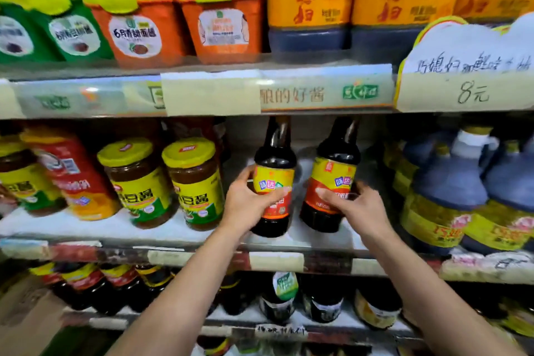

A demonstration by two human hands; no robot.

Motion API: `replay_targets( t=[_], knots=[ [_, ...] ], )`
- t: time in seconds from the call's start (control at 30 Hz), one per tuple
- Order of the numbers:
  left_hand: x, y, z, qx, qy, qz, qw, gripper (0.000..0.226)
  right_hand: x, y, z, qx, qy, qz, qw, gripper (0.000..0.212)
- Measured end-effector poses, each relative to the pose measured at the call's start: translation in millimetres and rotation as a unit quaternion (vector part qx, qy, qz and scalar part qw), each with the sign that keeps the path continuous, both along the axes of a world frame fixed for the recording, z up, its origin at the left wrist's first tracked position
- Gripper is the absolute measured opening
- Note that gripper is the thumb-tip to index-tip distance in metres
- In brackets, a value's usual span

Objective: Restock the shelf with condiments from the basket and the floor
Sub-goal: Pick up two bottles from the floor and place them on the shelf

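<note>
Left grip: our left grip [251, 199] is wrapped round the label band of the left bottle [274, 159], thumb on its left flank and fingers across the front.
Right grip: our right grip [355, 205] holds the right bottle [335, 165] at its label, fingers across the front and thumb on the right flank.
Where the bottles are: just beyond the grips, in a gap on the middle shelf [86, 228]. They sit side by side but apart, and the right one leans. We cannot tell whether their bases rest on the board yet.
Done so far: we judge these two are nearly placed, though neither is released.
Left to do: the basket and floor are out of view, so we cannot count what remains. The gap looks able to take more.
Bottle make: glossy, round-shouldered and long-necked, filled with dark liquid, with yellow-and-red wrap labels. The caps are hidden behind the shelf edge above.
Left of the grips: squat jars [138, 182] of brown paste with yellow screw lids.
Right of the grips: big handled jugs [445, 196], bluish plastic.
Above the grips: orange tubs [222, 23] with yellow lids.
Below the grips: more dark lower bottles [280, 298].
</note>
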State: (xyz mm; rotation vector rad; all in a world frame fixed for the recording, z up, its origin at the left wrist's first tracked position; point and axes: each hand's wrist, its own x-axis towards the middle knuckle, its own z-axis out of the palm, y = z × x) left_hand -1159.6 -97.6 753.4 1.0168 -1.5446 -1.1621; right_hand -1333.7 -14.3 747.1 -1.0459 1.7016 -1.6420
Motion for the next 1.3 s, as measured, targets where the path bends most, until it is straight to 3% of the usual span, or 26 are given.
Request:
replay_targets(
  t=[0.13,0.3,0.7,0.8,0.93,1.03,1.13,1.3],
  knots=[
    [-14.2,-28.6,-3.9,-0.007,0.011,-0.019,1.000,0.049,-7.9,-28.8,0.2,-0.005,-0.029,-0.024,0.999,0.045],
    [-33.7,-49.1,-8.9,-0.007,0.041,-0.018,0.999,0.066,-15.7,-53.3,5.2,-0.016,-0.008,-0.038,0.999,0.050],
    [-43.2,-80.2,-17.3,0.021,0.094,-0.042,0.994,0.044,-25.7,-88.7,-17.0,0.004,0.086,-0.027,0.996,0.056],
    [-41.8,-82.9,-23.5,0.006,0.068,-0.039,0.997,0.051,-26.6,-87.3,-22.3,0.002,0.100,-0.005,0.995,0.060],
    [-39.3,-82.0,-47.6,-0.011,-0.042,-0.041,0.998,0.086,-31.7,-81.7,-30.2,0.028,0.142,0.037,0.989,0.080],
    [-42.4,-81.4,-54.7,-0.016,-0.092,0.019,0.995,0.077,-32.6,-85.4,-29.1,0.037,0.151,0.036,0.987,0.082],
    [-49.6,-84.1,-50.4,-0.011,-0.069,0.034,0.997,0.063,-32.6,-98.1,-27.1,0.038,0.163,0.030,0.985,0.081],
    [-66.1,-100.3,-44.8,0.025,-0.048,0.057,0.997,0.060,-37.9,-135.8,-30.8,0.062,0.180,0.013,0.982,0.078]
  ],
)
